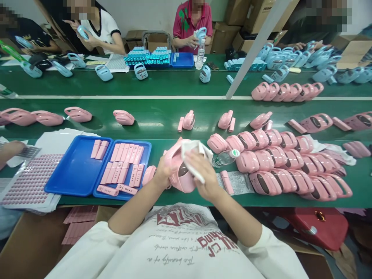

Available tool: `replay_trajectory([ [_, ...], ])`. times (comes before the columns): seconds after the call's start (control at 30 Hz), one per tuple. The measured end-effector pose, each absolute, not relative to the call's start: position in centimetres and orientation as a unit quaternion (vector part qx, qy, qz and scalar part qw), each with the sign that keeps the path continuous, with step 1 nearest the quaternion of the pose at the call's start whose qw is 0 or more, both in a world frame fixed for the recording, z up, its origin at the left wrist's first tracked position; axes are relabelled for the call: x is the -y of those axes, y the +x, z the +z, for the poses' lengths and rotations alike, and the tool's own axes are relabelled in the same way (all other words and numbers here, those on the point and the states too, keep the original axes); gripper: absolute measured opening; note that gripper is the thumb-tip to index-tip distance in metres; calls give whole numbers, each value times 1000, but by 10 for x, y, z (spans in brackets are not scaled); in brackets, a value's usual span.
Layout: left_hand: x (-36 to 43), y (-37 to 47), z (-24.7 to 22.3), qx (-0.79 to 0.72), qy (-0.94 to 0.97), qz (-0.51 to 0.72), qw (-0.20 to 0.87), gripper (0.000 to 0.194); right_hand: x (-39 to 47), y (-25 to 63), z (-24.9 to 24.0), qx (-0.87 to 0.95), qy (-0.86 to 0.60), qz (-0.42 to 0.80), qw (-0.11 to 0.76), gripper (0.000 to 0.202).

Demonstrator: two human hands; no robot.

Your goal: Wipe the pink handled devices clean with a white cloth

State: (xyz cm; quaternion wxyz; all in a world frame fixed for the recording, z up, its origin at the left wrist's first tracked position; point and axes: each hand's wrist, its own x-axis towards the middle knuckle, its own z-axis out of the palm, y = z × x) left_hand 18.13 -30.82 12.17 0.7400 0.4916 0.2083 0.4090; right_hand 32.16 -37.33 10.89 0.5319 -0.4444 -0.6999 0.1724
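Note:
In front of my chest my left hand (164,172) is closed around a glossy pink plastic device (184,180) with a loop handle and a dark oval panel. My right hand (205,174) grips a white cloth (193,149), pressed against the device's upper side. My fingers and the cloth hide part of its handle. Just left of my left hand, another pink device (149,174) lies partly covered. A loose pink bar-shaped part (227,182) rests on a clear plastic sheet to the right, near a plastic bottle (225,159) lying on its side.
Blue trays (78,166) with pink bar-shaped parts (128,153) sit at left, beside sticker sheets (27,180). Rows of pink devices (273,159) cover the right side. More stand along the green belt (157,112). Across it, people handle light-blue devices (141,71). A slanted white post (255,50) rises at right.

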Motion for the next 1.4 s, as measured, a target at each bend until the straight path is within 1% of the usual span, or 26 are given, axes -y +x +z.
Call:
replay_trajectory([
  [0.1, 308, 179, 126, -181, 484, 418, 747, 80, 373, 318, 99, 473, -511, 382, 607, 61],
  [0.17, 306, 178, 128, -170, 487, 426, 744, 78, 376, 311, 96, 349, -470, 489, 647, 70],
  [0.2, 305, 178, 129, -165, 487, 431, 742, 75, 377, 307, 95, 312, -442, 513, 666, 73],
  [0.27, 303, 179, 128, -163, 484, 439, 739, 67, 382, 300, 97, 261, -414, 520, 700, 73],
  [0.33, 301, 181, 125, -182, 489, 444, 729, 61, 384, 294, 100, 212, -425, 500, 724, 69],
  [0.43, 306, 183, 115, -272, 505, 459, 678, 54, 383, 289, 100, 126, -445, 482, 744, 60],
  [0.5, 313, 183, 106, -320, 511, 462, 651, 56, 382, 284, 95, 84, -448, 486, 746, 53],
  [0.53, 317, 183, 102, -332, 523, 454, 641, 62, 381, 281, 91, 72, -450, 490, 743, 50],
  [0.63, 327, 179, 90, -361, 578, 398, 614, 92, 381, 277, 77, 72, -470, 475, 740, 46],
  [0.67, 328, 177, 88, -372, 592, 377, 608, 95, 380, 278, 72, 84, -480, 463, 740, 47],
  [0.77, 327, 171, 90, -368, 622, 328, 608, 90, 374, 297, 66, 159, -496, 432, 736, 51],
  [0.87, 324, 168, 102, -347, 705, 263, 560, 89, 362, 324, 76, 271, -521, 390, 709, 50],
  [0.93, 324, 168, 111, -347, 753, 217, 515, 89, 355, 338, 90, 373, -559, 336, 660, 47],
  [1.03, 325, 171, 122, -367, 783, 172, 473, 94, 345, 347, 108, 515, -612, 249, 547, 50],
  [1.1, 325, 171, 125, -392, 779, 144, 468, 101, 338, 350, 113, 547, -629, 251, 492, 54],
  [1.13, 324, 170, 125, -403, 772, 135, 472, 107, 334, 351, 112, 541, -626, 282, 485, 55],
  [1.17, 324, 169, 124, -413, 764, 134, 478, 112, 330, 352, 110, 516, -618, 323, 498, 56],
  [1.2, 323, 168, 123, -423, 756, 142, 479, 117, 327, 352, 106, 472, -608, 359, 528, 56],
  [1.27, 321, 167, 121, -447, 739, 172, 473, 123, 326, 349, 97, 366, -587, 384, 611, 56],
  [1.33, 320, 169, 119, -476, 724, 197, 460, 122, 332, 341, 90, 328, -583, 345, 659, 50],
  [1.4, 318, 171, 117, -498, 705, 216, 457, 117, 343, 330, 85, 410, -584, 269, 647, 42],
])
